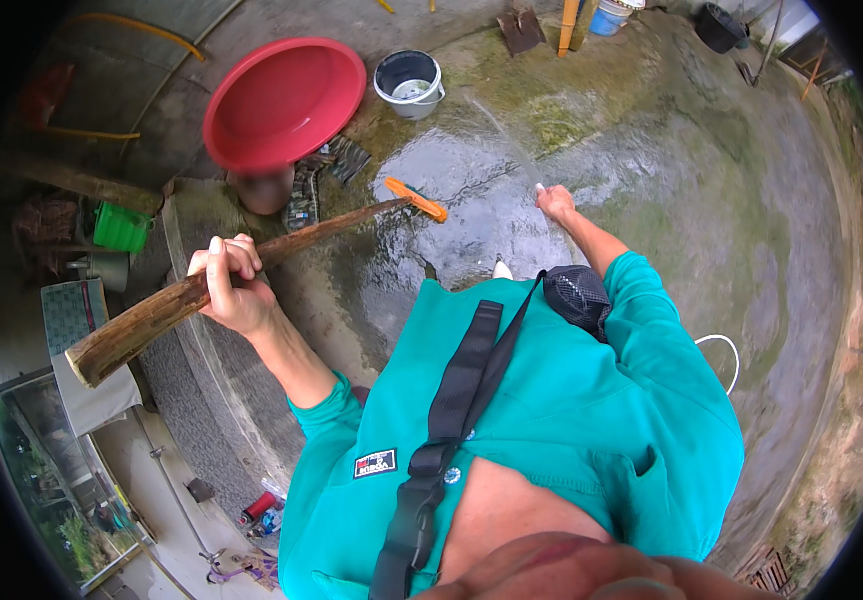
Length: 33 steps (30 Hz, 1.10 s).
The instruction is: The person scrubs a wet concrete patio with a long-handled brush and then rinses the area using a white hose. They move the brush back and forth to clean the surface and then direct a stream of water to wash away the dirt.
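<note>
My left hand (232, 283) grips the thick wooden handle (304, 238) of a floor brush. The handle slants away from me, and its orange head (418, 199) rests on the wet concrete floor (469, 180). At arm's length, my right hand (556, 202) is closed around the pale end of a hose (539, 187). A thin jet of water (505, 139) leaves it toward the floor beyond. Part of the white hose (731, 360) loops out beside my right sleeve.
A large red basin (285, 101) stands far left, near a grey bucket (410, 90) and a dark patterned cloth (345, 159). A concrete step (214, 375) runs along my left. Farther off are a green basket (120, 227), a shovel blade (521, 31) and a black bucket (718, 28).
</note>
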Available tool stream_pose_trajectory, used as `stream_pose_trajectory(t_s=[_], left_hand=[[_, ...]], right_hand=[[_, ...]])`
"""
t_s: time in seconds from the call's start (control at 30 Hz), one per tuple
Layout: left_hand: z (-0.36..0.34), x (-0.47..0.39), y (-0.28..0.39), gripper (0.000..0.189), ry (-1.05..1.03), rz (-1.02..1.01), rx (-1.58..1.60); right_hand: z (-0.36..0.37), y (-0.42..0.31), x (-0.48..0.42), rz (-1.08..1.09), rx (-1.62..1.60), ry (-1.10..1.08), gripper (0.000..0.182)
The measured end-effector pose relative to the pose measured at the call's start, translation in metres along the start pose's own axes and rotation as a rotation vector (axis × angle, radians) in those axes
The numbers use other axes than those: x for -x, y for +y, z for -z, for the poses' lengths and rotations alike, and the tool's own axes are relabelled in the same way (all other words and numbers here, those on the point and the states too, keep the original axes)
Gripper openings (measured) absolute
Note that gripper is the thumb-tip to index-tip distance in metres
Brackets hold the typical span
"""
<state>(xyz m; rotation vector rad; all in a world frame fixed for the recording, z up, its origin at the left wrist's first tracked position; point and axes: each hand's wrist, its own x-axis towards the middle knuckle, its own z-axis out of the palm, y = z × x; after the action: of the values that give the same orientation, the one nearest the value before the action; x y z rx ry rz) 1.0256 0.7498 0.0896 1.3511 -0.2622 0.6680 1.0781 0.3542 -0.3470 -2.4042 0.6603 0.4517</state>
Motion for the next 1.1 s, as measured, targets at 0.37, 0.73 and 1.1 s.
stream_pose_trajectory(t_s=[0.37,0.73,1.1], left_hand=[[0.028,0.020,0.008,0.030,0.069,-0.002,-0.051],[0.028,0.032,0.015,0.030,0.064,0.009,-0.052],[0.037,0.027,0.015,0.030,0.062,0.020,-0.057]], right_hand=[[0.024,-0.020,0.010,-0.001,-0.152,-0.037,0.034],[0.020,-0.025,-0.005,0.022,-0.178,-0.017,0.032],[0.027,-0.028,-0.010,-0.029,-0.158,0.067,0.036]])
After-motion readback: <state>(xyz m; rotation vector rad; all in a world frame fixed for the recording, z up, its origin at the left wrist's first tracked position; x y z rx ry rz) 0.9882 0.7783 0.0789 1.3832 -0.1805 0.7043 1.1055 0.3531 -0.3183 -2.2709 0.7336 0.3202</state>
